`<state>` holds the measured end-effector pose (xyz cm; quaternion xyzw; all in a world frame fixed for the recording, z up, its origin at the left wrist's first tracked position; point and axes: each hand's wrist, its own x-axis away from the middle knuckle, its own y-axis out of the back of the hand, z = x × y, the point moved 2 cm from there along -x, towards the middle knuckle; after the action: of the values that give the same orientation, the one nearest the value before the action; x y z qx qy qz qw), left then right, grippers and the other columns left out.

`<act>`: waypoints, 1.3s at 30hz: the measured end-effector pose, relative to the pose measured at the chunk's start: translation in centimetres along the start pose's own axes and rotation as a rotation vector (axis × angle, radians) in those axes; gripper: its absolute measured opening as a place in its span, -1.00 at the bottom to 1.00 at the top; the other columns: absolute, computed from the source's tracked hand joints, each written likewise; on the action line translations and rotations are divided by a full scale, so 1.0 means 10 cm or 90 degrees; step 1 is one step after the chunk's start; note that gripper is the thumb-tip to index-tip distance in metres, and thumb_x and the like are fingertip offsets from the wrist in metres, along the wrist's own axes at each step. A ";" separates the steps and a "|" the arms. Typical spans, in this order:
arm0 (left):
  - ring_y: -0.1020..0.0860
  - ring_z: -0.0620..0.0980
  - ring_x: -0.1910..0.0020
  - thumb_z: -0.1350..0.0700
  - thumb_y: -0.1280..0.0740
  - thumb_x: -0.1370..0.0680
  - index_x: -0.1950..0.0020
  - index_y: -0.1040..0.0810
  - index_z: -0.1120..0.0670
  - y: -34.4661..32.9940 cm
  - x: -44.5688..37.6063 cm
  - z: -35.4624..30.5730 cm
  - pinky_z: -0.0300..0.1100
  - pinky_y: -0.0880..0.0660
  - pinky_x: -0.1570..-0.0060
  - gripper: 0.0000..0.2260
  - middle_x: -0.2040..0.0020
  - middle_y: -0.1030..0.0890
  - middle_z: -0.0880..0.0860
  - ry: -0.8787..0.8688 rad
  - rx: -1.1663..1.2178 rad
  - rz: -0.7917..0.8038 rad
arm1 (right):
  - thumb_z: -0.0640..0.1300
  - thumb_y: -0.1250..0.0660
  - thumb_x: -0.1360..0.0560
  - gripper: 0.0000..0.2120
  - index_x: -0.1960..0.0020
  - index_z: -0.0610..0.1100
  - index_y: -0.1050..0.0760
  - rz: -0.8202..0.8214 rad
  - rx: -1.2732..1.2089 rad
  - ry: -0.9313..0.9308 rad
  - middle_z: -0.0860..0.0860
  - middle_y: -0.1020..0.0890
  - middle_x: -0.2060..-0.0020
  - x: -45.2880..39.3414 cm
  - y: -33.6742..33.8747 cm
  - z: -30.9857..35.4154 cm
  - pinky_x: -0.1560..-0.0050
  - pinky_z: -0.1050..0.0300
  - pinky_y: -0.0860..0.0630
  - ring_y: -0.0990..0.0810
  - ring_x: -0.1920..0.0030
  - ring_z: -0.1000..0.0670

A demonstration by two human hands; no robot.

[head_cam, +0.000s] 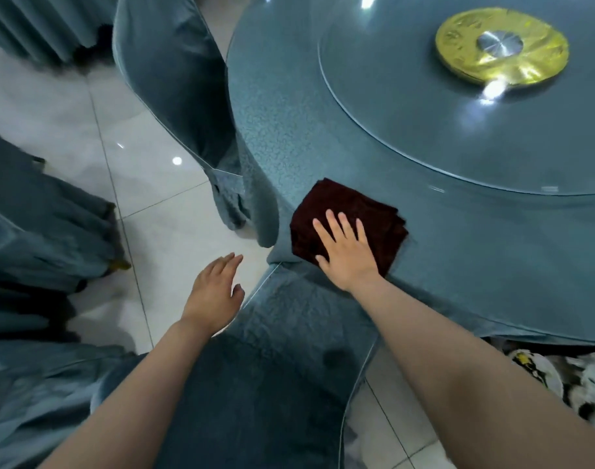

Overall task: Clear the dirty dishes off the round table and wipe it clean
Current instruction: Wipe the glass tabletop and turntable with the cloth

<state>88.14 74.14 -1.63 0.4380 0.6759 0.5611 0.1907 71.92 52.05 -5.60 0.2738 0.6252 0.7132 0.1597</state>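
Observation:
The round table (475, 252) wears a blue-grey textured cloth under a clear cover. A folded dark maroon rag (353, 204) lies on its near left edge. My right hand (347, 255) presses flat on the rag, fingers spread. My left hand (215, 292) hovers open beside the table, over the top of a chair back, holding nothing. A glass turntable (424, 130) sits in the table's middle with a gold disc (499, 45) at its hub. No dishes show on the visible part of the table.
A blue-covered chair (174, 69) stands at the table's left, another chair (265, 384) right below me. More draped chairs (35, 231) line the left. White floor tiles (147, 184) lie between them. Patterned fabric (560, 374) shows under the table's edge at the right.

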 end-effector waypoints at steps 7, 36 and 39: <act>-0.14 0.09 -0.54 0.00 -0.09 -0.57 -0.55 -0.22 0.06 0.30 0.03 0.58 -0.05 -0.04 -0.51 -0.47 -0.55 -0.23 0.07 -0.054 -0.066 0.015 | 0.17 -0.16 -0.57 -0.28 -0.60 0.05 0.09 -0.019 -0.016 -0.102 -0.07 0.04 -0.59 0.37 -0.09 0.00 -0.53 -0.22 0.11 0.05 -0.58 -0.14; -0.26 0.06 -0.49 -0.05 -0.03 -0.51 -0.50 -0.32 0.05 1.44 -1.88 2.20 -0.02 -0.18 -0.47 -0.45 -0.49 -0.35 0.03 -0.375 -0.128 0.086 | 0.42 0.04 -0.51 -0.25 -0.59 0.11 0.07 -0.036 -0.170 -0.576 -0.02 0.09 -0.59 -0.38 0.07 0.96 -0.54 -0.16 0.19 0.12 -0.58 -0.11; -0.22 0.03 -0.51 -0.10 0.03 -0.51 -0.51 -0.29 0.02 1.46 -2.28 2.09 -0.06 -0.14 -0.47 -0.42 -0.51 -0.31 0.00 -0.402 -0.135 0.101 | 0.45 0.17 -0.49 -0.22 -0.60 0.06 0.02 -0.056 -0.163 -0.602 -0.06 0.03 -0.59 -0.77 0.13 1.10 -0.53 -0.19 0.15 0.06 -0.57 -0.14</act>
<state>121.72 67.90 0.29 0.6191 0.4855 0.4779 0.3907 84.68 56.34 -5.08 0.5190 0.4022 0.5746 0.4885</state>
